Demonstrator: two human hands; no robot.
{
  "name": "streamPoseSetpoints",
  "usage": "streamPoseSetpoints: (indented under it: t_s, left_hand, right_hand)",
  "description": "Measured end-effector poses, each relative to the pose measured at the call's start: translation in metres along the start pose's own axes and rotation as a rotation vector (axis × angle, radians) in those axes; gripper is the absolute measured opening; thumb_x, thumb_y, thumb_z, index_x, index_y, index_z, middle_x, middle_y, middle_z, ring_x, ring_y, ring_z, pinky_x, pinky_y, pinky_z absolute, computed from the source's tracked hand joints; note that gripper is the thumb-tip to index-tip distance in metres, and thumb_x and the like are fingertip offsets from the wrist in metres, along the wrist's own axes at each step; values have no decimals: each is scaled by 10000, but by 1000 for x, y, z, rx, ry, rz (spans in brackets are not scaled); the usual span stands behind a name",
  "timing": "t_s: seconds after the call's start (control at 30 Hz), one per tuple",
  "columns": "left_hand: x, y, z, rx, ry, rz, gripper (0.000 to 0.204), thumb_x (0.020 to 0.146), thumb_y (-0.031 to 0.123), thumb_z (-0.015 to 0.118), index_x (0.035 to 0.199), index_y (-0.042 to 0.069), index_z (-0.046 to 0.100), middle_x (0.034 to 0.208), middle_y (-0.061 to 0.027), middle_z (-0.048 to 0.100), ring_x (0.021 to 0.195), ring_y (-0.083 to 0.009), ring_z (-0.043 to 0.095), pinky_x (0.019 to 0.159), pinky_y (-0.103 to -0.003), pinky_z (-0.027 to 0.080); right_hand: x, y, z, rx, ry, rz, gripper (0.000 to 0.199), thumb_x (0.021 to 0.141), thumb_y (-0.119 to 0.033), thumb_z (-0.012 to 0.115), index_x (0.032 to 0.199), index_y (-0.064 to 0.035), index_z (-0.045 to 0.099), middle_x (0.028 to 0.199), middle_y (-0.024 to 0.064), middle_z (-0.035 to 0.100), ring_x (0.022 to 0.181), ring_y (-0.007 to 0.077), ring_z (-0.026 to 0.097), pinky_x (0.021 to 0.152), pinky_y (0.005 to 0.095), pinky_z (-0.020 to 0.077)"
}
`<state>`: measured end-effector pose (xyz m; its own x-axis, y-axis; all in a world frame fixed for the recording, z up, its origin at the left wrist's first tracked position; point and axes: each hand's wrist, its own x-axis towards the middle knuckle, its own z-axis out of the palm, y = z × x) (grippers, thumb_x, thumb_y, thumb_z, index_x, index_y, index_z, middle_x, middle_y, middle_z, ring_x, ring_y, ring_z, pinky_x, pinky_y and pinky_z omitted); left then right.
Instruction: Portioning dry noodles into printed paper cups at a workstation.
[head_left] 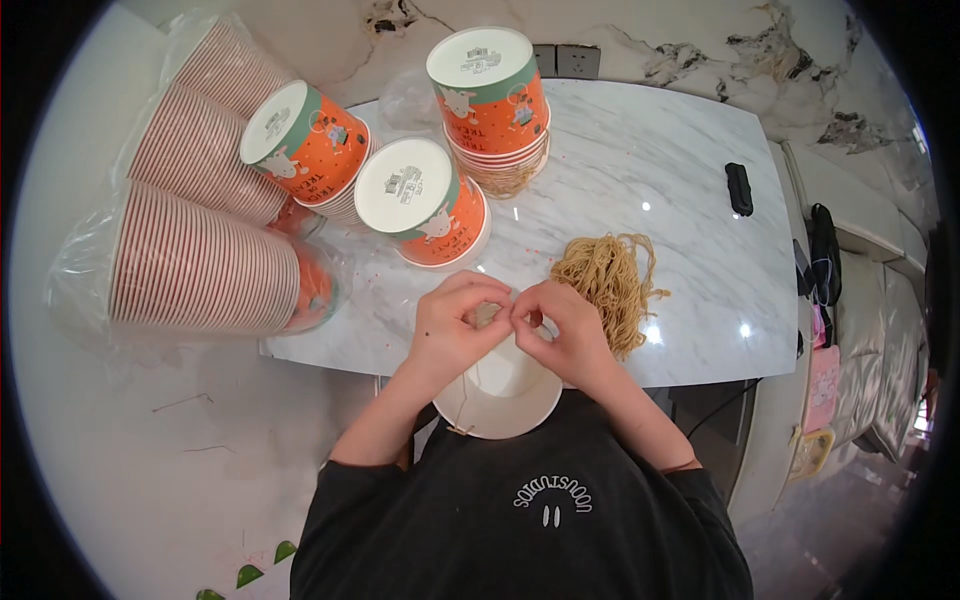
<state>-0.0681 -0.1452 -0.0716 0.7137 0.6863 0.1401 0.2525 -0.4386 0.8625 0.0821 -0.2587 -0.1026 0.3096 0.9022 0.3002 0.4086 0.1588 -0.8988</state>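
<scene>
A white-lined paper bucket stands tilted against my front, its open mouth facing up at me. A thin tan cord runs inside it from the near left rim up toward my fingers. My left hand and my right hand meet over the bucket's far rim. Both hands are closed in a pinch, fingertips touching, on the cord, which the fingers mostly hide. To the right of my right hand lies a loose bundle of tan cords on the marble-patterned table.
Upside-down orange and green paper buckets stand in stacks: one far left, one in the middle, one at the back. Plastic-wrapped bucket stacks are on the left. A small black object lies at the table's right; a sofa is beyond.
</scene>
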Motion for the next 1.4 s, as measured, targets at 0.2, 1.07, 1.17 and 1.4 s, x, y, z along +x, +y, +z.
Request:
streamPoseSetpoints:
  t_s: [0.2, 1.07, 1.17, 1.4]
  left_hand:
    - [-6, 1, 14, 28, 148, -12, 145, 748, 36, 787, 883, 63, 740, 830, -20, 703, 483, -44, 429, 456, -246, 339]
    - [-8, 8, 20, 55, 200, 27, 143, 771, -4, 767, 893, 48, 714, 876, -14, 687, 493, -30, 398, 469, -220, 323]
    - [-5, 9, 17, 66, 173, 28, 133, 774, 17, 762, 881, 53, 692, 846, -12, 670, 494, -51, 412, 467, -241, 335]
    - [-3, 8, 9, 42, 103, -27, 153, 776, 32, 759, 902, 60, 677, 832, -8, 665, 498, -66, 425, 467, -257, 346]
  right_hand:
    - [0, 13, 5, 317, 16, 229, 106, 884, -79, 746, 934, -33, 665, 851, -2, 644, 755, 81, 560, 701, 242, 462]
    - [-9, 18, 17, 630, 94, 397, 115, 937, -51, 696, 1043, -8, 680, 902, -22, 676, 813, 42, 578, 757, 214, 475]
    - [-7, 14, 17, 781, 109, 468, 145, 945, -69, 711, 1070, 2, 696, 920, -4, 697, 843, 48, 607, 774, 209, 491]
    - [1, 7, 8, 862, 23, 557, 218, 951, -90, 729, 1142, 14, 717, 972, 19, 714, 905, 62, 646, 789, 212, 515]
